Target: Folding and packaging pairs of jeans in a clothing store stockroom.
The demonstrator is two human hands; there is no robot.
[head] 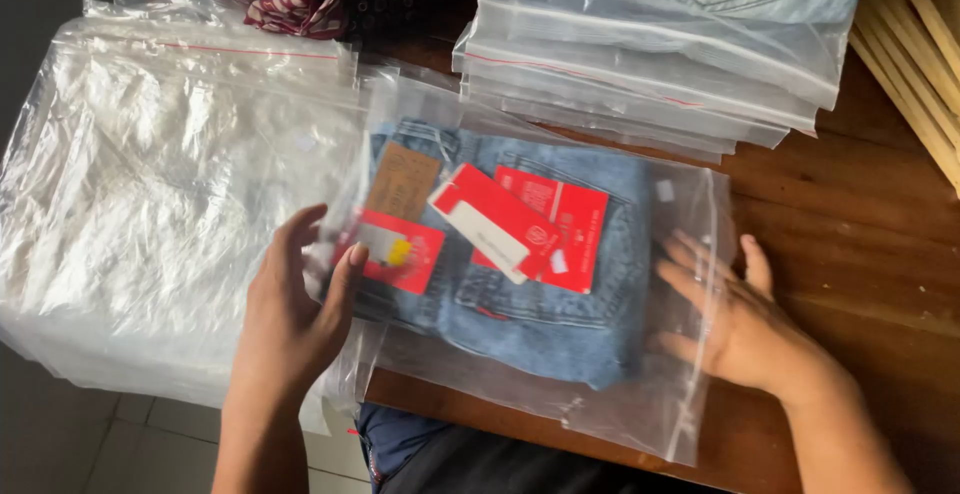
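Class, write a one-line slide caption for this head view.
Two hands press a clear bag holding folded jeans.

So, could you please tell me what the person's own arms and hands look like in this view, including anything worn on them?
Both forearms are bare as far as the frame shows: no sleeves, gloves, watch or bracelets. The left hand and right hand show no rings that I can make out, and the nails look short and unpainted. Dark clothing shows at the lower edge, below the table.
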